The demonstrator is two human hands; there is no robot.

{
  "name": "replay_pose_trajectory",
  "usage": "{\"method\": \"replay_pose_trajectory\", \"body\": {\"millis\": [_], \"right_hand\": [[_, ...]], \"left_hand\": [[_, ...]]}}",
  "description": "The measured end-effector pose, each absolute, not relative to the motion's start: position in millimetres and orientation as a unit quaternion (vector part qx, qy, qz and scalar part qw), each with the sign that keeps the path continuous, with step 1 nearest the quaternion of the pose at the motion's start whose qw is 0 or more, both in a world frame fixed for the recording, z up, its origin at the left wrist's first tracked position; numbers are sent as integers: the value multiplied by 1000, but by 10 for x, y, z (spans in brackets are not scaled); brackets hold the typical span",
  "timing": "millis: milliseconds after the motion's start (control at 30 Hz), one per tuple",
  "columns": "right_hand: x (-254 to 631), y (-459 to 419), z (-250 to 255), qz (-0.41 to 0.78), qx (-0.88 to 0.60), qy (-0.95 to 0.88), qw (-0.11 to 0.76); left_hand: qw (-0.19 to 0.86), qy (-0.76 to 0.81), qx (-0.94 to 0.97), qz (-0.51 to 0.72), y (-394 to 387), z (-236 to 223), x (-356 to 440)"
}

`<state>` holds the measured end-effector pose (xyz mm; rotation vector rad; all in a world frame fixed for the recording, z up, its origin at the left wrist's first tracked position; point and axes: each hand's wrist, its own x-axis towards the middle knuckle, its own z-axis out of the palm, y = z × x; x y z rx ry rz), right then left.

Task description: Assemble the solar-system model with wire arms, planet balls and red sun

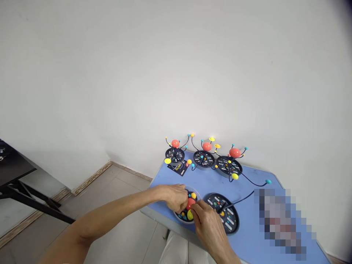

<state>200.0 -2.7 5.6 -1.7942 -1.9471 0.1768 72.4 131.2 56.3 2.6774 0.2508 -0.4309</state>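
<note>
In front of me stands a round clear-rimmed container (182,220) of loose solar system model parts: a red ball (190,203), a yellow piece (190,214), an orange-yellow ball (193,195) and small blue ones. My left hand (176,198) reaches into it from the left with fingers curled down; what they grip is hidden. From the right, my right hand (207,220) pinches at the container's edge, beside the red ball and yellow piece. Whatever sits between its fingertips cannot be made out. Next to this hand lies a round black base (231,222) with one curved black rod (242,200).
Three assembled models on black bases (175,155) (204,159) (229,167) line the back of the blue table (247,238) near the wall. A dark printed card (179,168) lies by the left one. A pixelated area covers the table's right. A black table (16,165) stands far left.
</note>
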Motion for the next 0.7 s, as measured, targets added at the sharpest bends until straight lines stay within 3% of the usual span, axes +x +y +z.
{"method": "replay_pose_trajectory", "body": {"millis": [300,567,700], "right_hand": [[1961,30,70,108,-619,-687,365],[2102,-16,42,94,-605,-571,547],[2114,-137,27,172,-621,-472,602]], "left_hand": [[210,166,962,-53,1416,883,612],[119,383,916,13,1259,533,671],[91,436,895,11,1072,332,776]]}}
